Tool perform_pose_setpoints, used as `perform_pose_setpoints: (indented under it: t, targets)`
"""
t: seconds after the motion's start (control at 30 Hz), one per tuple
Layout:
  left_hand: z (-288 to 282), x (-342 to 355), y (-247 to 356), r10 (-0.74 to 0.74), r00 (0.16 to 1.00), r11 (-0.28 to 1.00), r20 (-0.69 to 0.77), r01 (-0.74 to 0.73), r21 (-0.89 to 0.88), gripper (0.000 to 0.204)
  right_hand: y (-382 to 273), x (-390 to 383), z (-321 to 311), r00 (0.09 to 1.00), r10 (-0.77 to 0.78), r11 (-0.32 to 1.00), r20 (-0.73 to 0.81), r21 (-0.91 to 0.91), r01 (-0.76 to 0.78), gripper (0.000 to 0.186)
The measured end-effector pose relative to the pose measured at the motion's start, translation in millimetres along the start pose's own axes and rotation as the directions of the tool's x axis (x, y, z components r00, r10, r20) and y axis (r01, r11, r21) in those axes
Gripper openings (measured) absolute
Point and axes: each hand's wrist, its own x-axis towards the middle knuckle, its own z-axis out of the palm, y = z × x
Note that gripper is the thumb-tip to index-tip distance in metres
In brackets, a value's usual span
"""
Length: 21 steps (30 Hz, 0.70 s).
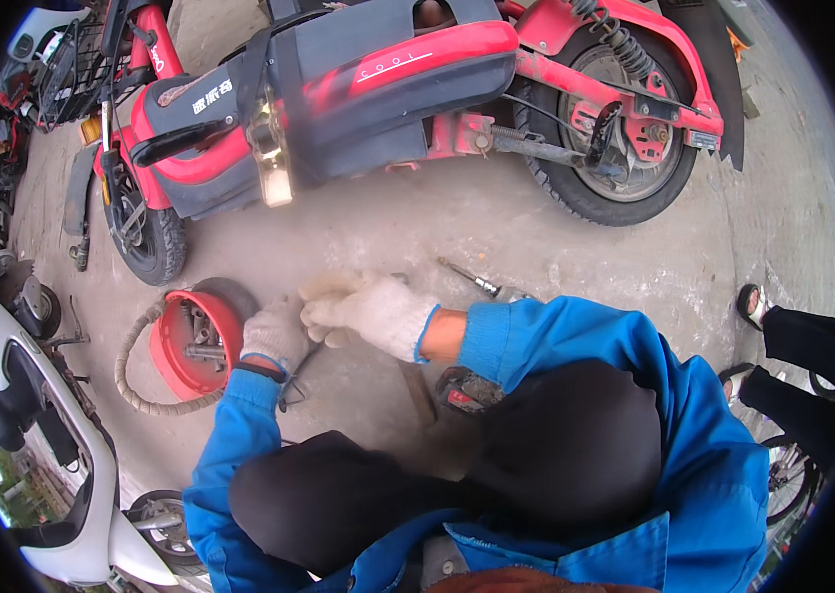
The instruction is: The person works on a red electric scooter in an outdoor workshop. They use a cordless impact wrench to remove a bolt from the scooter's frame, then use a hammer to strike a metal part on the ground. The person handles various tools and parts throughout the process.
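Observation:
My left hand (277, 334), in a white work glove, is beside a red bucket (158, 343) with metal tools in it. Its fingers look curled, and a thin dark cord hangs just below its wrist. My right hand (388, 314), also gloved, reaches across from the right until its fingertips meet the left hand. Those fingers appear bent together; whatever lies between the two hands is hidden. Close to my knees lie a wooden handle (417, 391) and a dark and red power tool (468, 389). Beyond my right forearm lies a metal tool with a long shaft (472, 277).
A red and black electric scooter (338, 94) stands across the far side. On the left are a white scooter (52, 415) and other parked vehicles. Another person's black-clad legs (801, 361) with sandals are at the right. Underfoot is dusty concrete (358, 222).

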Motion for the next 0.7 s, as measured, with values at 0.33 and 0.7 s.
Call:
perform_pose_setpoints:
  t: [0.33, 0.7]
  targets:
    - [-146.3, 4.1, 56.9, 0.091, 0.995, 0.995, 0.028, -0.089, -0.053, 0.044, -11.2, 21.5, -103.4, 0.881, -0.147, 0.770, -0.450, 0.508, 0.387, 0.038]
    - [-12.8, -2.8, 19.7, -0.219, 0.729, 0.974, 0.649, 0.124, 0.190, 0.063, -2.8, 11.1, -118.2, 0.880, -0.147, 0.811, -0.452, 0.455, 0.369, 0.037]
